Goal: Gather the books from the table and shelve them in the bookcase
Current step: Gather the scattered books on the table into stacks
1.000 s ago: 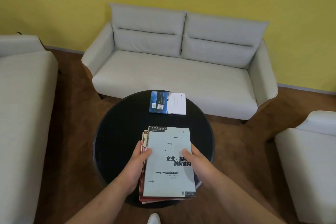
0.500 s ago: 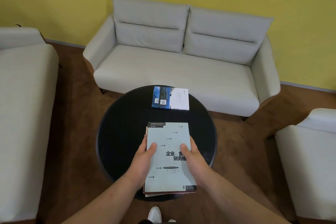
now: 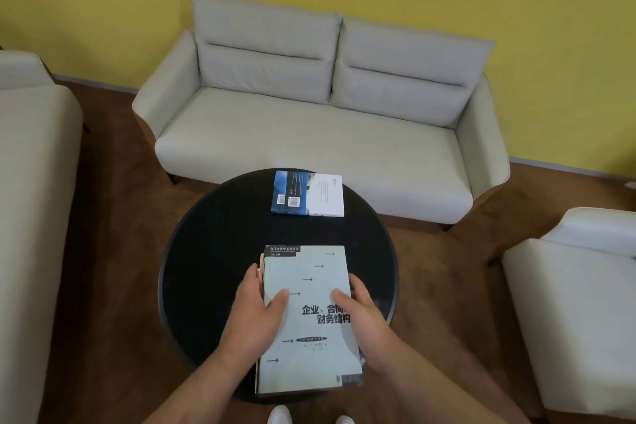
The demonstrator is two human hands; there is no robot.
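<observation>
Stack position: we see the stack of books on the near part of the round black counter, and its near end hangs a little over the near edge.
Stack long axis: it runs from the near edge toward the far edge, so the short ends point to us and away from us.
Left grip: our left hand holds the left long side of the stack, with the thumb on the grey top cover and the other fingers hidden at the side.
Right grip: our right hand holds the right long side in the same way, thumb on the cover.
Lifted or resting: we cannot tell if the stack is already off the counter.
Loose book position: the blue and white book lies flat at the far edge of the counter, well apart from the stack, straight ahead and a little to the right.
Loose book long axis: it lies across, from left to right.
Nearer hand: we judge the right hand a bit nearer to it, but both hands are busy now.
Count of books: one loose book; in the stack we can see the top one and some edges below, the exact number is not clear.
Count of counters: one.
Bookcase: not in view.
</observation>
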